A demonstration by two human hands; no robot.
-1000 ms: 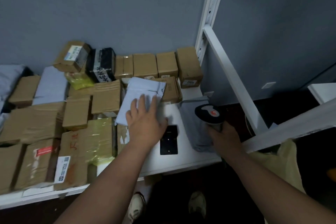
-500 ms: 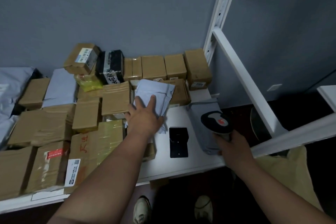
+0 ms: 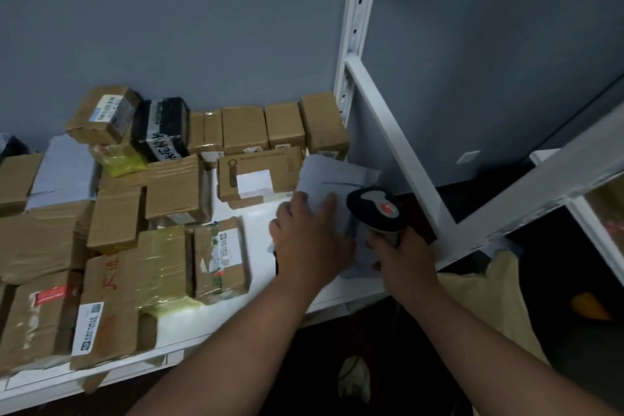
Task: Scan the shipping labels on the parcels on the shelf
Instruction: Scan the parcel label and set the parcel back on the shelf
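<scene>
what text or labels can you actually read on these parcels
"天" plus a second red handwritten character, unclear: on the taped brown box.
White label with barcode, print too blurred: the tilted box.
White characters, blurred: the black parcel.
Other shipping labels: too small or blurred.

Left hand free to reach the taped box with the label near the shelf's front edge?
Probably not yet: the left hand rests on the white mailer. The path to the taped box looks open.

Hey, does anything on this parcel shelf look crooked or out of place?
Yes. A small brown cardboard box with a barcode label sits tilted atop the back-left pile, resting on a yellow plastic bag. Other boxes lie flat.
</scene>
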